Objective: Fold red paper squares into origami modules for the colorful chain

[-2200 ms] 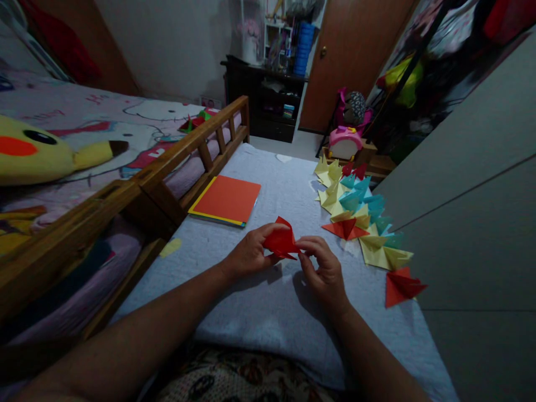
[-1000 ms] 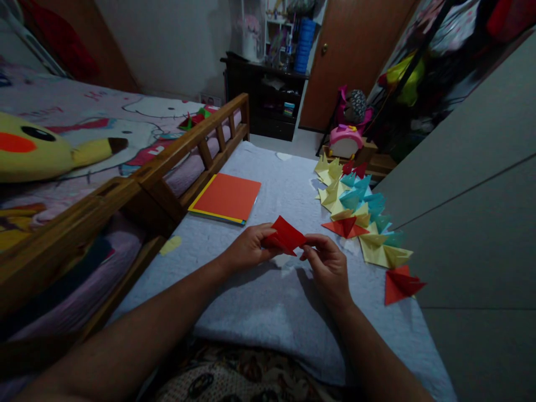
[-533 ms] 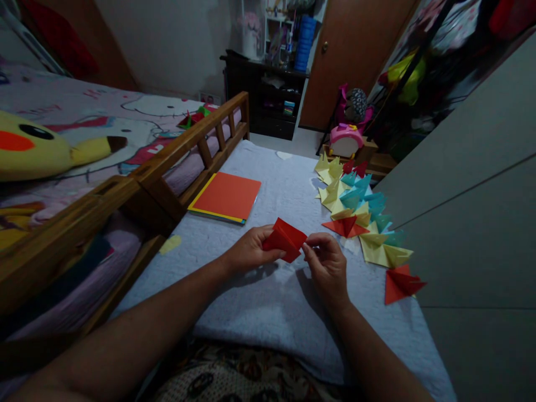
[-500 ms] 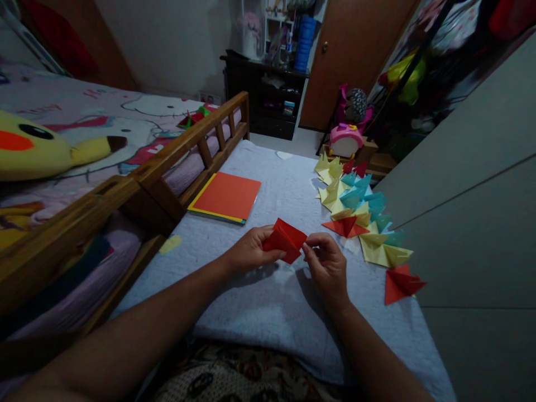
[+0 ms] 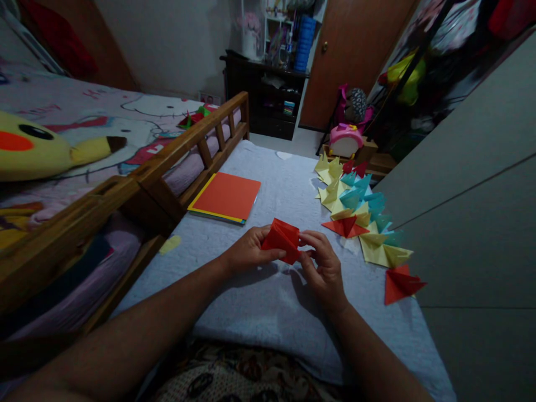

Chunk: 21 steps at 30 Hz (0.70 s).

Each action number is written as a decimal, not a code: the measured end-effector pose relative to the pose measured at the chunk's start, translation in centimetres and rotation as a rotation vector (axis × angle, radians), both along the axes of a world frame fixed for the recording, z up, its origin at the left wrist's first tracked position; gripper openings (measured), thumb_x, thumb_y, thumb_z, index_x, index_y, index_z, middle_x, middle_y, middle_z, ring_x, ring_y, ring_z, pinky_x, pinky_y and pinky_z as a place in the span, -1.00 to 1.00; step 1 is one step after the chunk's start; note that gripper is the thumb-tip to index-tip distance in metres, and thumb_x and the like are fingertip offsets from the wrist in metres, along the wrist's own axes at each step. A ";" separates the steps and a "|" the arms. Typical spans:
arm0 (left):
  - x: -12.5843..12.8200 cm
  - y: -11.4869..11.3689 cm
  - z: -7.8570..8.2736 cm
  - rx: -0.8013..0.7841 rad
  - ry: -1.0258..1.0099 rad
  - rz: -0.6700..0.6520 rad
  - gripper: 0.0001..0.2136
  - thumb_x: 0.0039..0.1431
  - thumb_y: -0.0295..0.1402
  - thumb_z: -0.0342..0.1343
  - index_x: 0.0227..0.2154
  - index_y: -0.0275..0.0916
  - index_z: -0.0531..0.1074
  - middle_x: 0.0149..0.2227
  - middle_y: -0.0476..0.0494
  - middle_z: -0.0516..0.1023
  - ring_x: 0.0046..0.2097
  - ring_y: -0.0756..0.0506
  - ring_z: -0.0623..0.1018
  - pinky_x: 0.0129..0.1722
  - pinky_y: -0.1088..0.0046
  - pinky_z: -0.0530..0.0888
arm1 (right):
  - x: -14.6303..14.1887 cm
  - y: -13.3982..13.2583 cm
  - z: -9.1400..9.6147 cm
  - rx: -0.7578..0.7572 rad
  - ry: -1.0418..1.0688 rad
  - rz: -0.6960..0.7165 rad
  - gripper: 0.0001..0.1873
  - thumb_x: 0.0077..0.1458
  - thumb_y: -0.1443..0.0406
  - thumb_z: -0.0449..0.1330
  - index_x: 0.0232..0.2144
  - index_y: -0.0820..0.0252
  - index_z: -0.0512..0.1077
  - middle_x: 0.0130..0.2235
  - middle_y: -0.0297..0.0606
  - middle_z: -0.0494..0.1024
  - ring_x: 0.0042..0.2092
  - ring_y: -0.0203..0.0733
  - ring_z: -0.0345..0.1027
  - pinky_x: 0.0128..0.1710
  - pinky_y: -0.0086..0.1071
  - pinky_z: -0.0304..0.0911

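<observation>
A red folded paper (image 5: 281,239) is held up above the pale cloth (image 5: 234,301) in the middle of the head view. My left hand (image 5: 253,248) grips its left side, thumb in front and the other fingers behind. At its right edge, the thumb and fingertips of my right hand (image 5: 320,262) close on the paper near the lower right corner. To the right lie several folded paper birds in yellow, blue and red; a red paper bird (image 5: 402,285) is the closest of them to me.
A stack of coloured paper sheets (image 5: 228,195), orange on top, lies at the left by the wooden bed rail (image 5: 188,148). Beyond the rail, a yellow plush toy (image 5: 37,148) rests on a bed. A white cabinet (image 5: 473,223) stands along the right.
My right hand has shifted slightly left, with its fingers spread along the paper's edge. The paper's right part has folded inward and looks narrower. My left hand stays nearly still.
</observation>
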<state>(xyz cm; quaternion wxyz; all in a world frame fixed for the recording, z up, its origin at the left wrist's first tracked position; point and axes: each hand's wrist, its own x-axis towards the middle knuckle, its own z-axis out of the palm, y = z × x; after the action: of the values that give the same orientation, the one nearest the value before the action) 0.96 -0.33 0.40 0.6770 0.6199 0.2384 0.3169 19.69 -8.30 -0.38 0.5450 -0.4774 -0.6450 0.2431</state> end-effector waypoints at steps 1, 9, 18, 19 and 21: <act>0.0 0.0 -0.1 0.019 -0.003 0.005 -0.83 0.04 -0.33 0.33 -0.28 -0.25 0.61 -0.31 -0.11 0.61 -0.32 -0.04 0.53 -0.22 0.39 0.47 | 0.0 0.0 0.1 0.010 -0.017 0.004 -0.60 0.22 0.40 0.13 0.06 -0.04 0.45 0.05 -0.18 0.43 0.02 -0.12 0.41 -0.20 -0.31 0.45; -0.3 0.4 0.1 0.262 0.048 0.121 -0.87 0.06 -0.36 0.31 -0.29 -0.21 0.63 -0.17 -0.17 0.55 -0.14 -0.13 0.52 -0.06 0.29 0.45 | 0.2 -0.3 0.2 0.036 -0.070 0.063 -0.52 0.18 0.41 0.11 0.11 -0.07 0.42 0.14 -0.16 0.36 0.12 -0.03 0.32 -0.12 -0.22 0.45; -0.3 0.2 1.0 0.396 0.080 0.135 -0.90 0.13 -0.41 0.31 -0.28 -0.19 0.64 -0.15 -0.17 0.54 -0.09 -0.12 0.52 0.01 0.26 0.44 | 0.3 -0.4 -0.3 0.028 -0.210 0.062 -0.47 0.24 0.32 0.07 0.25 -0.06 0.32 0.18 -0.12 0.30 0.16 0.04 0.26 0.00 -0.05 0.38; -0.3 0.2 1.0 0.405 0.081 0.143 -0.90 0.13 -0.40 0.31 -0.27 -0.19 0.64 -0.14 -0.17 0.54 -0.09 -0.12 0.52 0.01 0.25 0.45 | 0.3 -0.4 -0.3 0.022 -0.224 0.069 -0.46 0.25 0.31 0.07 0.26 -0.07 0.30 0.20 -0.12 0.30 0.18 0.05 0.25 0.01 -0.04 0.38; -0.4 0.1 0.8 0.417 0.089 0.153 -0.90 0.14 -0.40 0.30 -0.27 -0.18 0.64 -0.14 -0.17 0.54 -0.09 -0.12 0.53 0.01 0.25 0.47 | 0.3 -0.4 -0.3 0.017 -0.243 0.076 -0.45 0.25 0.32 0.08 0.26 -0.09 0.29 0.22 -0.12 0.30 0.20 0.07 0.25 0.02 -0.03 0.38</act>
<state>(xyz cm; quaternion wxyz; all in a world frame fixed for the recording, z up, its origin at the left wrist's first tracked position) 0.58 -0.18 1.24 0.4969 0.7400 0.2436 0.3823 19.96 -8.69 -0.65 0.4572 -0.4740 -0.7260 0.1982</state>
